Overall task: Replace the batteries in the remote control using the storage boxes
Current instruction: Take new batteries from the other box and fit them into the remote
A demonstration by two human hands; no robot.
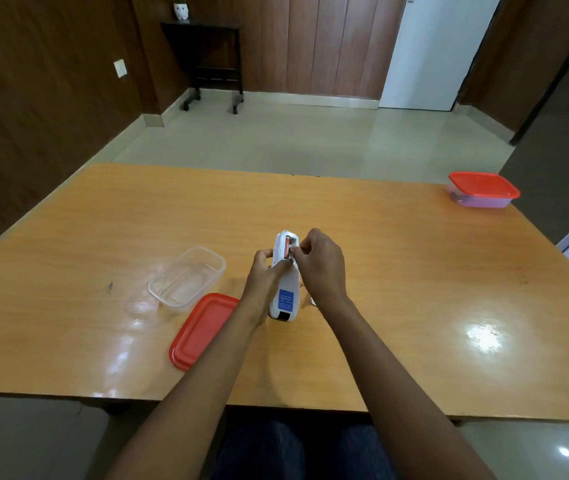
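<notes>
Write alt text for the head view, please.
Two hands work at a white remote with its battery bay open: the left hand holds it, the right hand picks at a battery. An open clear box and red lid lie left; a closed box sits far right.

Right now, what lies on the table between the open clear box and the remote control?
In the head view, only the left hand holding the remote control lies between it and the open clear box; the red lid sits nearer.

Blue label [285, 299] on remote [286, 289] back has txt, too small to read
</notes>
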